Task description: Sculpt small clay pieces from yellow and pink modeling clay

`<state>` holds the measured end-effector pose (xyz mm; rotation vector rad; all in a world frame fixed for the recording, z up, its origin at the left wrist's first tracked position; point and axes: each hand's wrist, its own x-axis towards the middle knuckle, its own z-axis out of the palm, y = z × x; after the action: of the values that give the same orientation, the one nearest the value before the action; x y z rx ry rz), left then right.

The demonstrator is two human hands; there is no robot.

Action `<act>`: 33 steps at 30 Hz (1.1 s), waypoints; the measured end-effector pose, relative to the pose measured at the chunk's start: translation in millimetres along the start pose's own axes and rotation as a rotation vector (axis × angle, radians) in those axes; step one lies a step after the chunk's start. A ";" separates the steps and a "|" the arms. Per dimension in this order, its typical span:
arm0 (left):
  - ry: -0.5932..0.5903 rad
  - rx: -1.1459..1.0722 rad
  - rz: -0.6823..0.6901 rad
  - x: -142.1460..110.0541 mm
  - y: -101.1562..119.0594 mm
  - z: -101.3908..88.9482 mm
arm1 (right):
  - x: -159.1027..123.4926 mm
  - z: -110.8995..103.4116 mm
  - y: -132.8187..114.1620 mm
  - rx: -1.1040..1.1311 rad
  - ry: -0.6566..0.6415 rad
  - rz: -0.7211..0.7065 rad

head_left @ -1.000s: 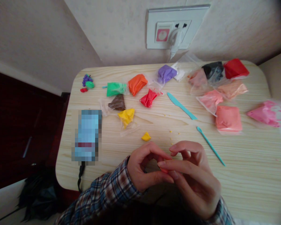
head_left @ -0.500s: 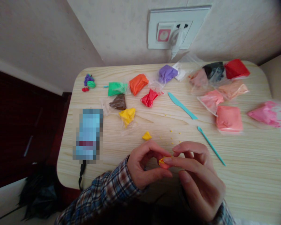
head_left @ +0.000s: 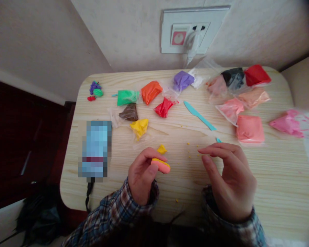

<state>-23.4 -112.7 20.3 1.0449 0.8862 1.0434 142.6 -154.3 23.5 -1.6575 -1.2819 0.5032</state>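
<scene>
A small salmon-pink clay piece (head_left: 162, 167) with a yellow layer along its top is pinched between the thumb and fingers of my left hand (head_left: 142, 175). Just behind those fingers lies a lump of yellow clay (head_left: 162, 149). My right hand (head_left: 228, 181) hovers over the table with its fingers bent and the thumb tip close to the index tip; nothing shows between them. Tiny yellow clay bits (head_left: 189, 151) are scattered left of its fingertips. The tip of a teal modelling stick (head_left: 218, 140) peeks out behind this hand, which hides the rest.
Bagged clay in several colours lies across the back, including yellow (head_left: 139, 127), green (head_left: 127, 97) and salmon (head_left: 250, 128). A teal plastic knife (head_left: 199, 116) rests mid-table. On the left are a blurred-out phone (head_left: 97, 147) with a cable and small clay grapes (head_left: 95, 88).
My hands have separated. The left moved left with the clay piece, turning its pink side toward me; the right let go of it and shifted slightly right, covering most of the teal stick.
</scene>
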 end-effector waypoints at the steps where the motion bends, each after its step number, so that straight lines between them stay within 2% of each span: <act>1: 0.034 0.001 0.000 0.1 0.2 -0.9 | -0.1 -3.1 1.3 -0.013 -0.030 -0.025; 3: 0.081 0.001 -0.004 0.6 1.4 -2.1 | -3.6 -9.5 2.5 -0.018 -0.174 -0.103; 7: 0.120 -0.013 -0.021 0.8 4.2 -2.8 | -21.2 -17.8 0.9 0.013 -0.556 -0.202; 11: 0.114 -0.028 -0.033 -1.2 3.3 -4.3 | -38.0 -14.3 -1.0 -0.016 -0.709 -0.196; 21: -0.042 -0.046 -0.016 -2.3 2.5 2.2 | -43.7 -3.4 -2.3 -0.083 -0.725 -0.196; 26: -0.117 -0.038 -0.018 -1.6 1.5 3.6 | -38.2 -11.2 1.6 -0.021 -0.762 -0.220; 28: -0.151 -0.046 -0.038 -1.7 1.5 3.1 | -31.4 -19.6 2.9 0.050 -0.710 -0.173; 30: -0.185 -0.059 -0.059 -1.7 2.6 2.8 | -21.9 -28.0 2.7 0.123 -0.601 -0.143; 33: -0.228 -0.074 -0.090 -0.7 4.9 3.1 | -6.1 -32.4 -1.3 0.220 -0.422 -0.176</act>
<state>-21.9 -113.3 25.9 1.0288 0.6977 0.8562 164.8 -173.6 38.5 -1.2804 -1.5956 0.8854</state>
